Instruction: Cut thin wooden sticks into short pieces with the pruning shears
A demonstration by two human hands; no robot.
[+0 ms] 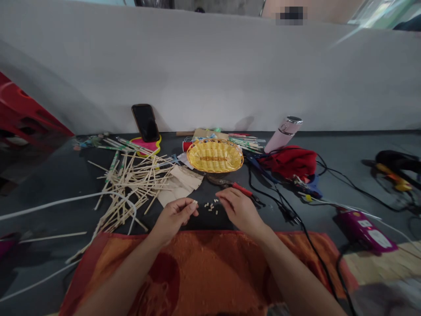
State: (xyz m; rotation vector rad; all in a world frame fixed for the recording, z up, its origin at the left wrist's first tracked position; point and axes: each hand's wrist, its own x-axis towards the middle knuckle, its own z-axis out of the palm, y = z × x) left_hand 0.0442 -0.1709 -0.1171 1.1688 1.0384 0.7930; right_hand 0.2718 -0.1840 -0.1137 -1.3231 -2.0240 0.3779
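Looking at an orange cloth [210, 267] right up front, then left hand [176, 215] with its grip clamped on a tiny pale piece [195, 202]. Seeing right hand [241, 208] just beside similar loose bits [211, 206] on the bench [348, 153]; can't tell if pinching anything with that grip. Past those, spotting a messy stick pile [131, 184] to the left, red-handled pliers [241, 189], a yellow basket [215, 151], and way back a phone [146, 123] and pink bottle [283, 135] near the wall [197, 74].

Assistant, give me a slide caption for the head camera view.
Left hand and right hand flank small pale pieces on a dark table, with loose sticks, pliers and a yellow basket nearby.
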